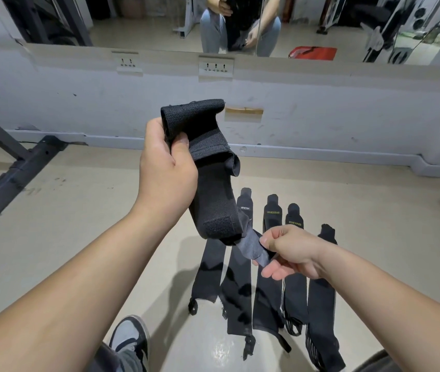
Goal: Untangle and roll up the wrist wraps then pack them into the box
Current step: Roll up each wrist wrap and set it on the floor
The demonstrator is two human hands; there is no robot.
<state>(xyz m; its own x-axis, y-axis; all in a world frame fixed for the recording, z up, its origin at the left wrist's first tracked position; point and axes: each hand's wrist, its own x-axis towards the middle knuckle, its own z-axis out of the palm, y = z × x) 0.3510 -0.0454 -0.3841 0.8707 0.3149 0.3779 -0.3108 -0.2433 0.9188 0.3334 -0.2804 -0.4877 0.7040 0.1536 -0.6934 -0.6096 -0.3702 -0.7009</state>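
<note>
In the middle of the frame, held up in the air, a black wrist wrap (213, 189) hangs loosely folded between two hands. The left hand (167, 170) grips its upper part just left of centre, fingers curled behind the fabric and the thumb pressed on the front. The top of the wrap bends over above that hand. The right hand (291, 253), lower and right of centre, pinches a grey strip (251, 248) that comes out of the wrap's lower end, thumb on top and fingers beneath it (the remaining fingers curl loosely under the strip).

Below and behind the hands, five flat wraps (267, 296) lie side by side on the pale floor (79, 237), stretched out lengthwise from the centre toward the bottom of the frame. Two show yellow lettering near their far ends, and some have striped or looped ends nearest the camera. A grey and black shoe (130, 336) sits at the bottom, left of the row.

A black metal frame (17, 167) crosses the left edge. Along the top runs a mirror (138, 20) above a white wall with sockets (215, 67). A red bag (312, 52) shows in the mirror at upper right.
</note>
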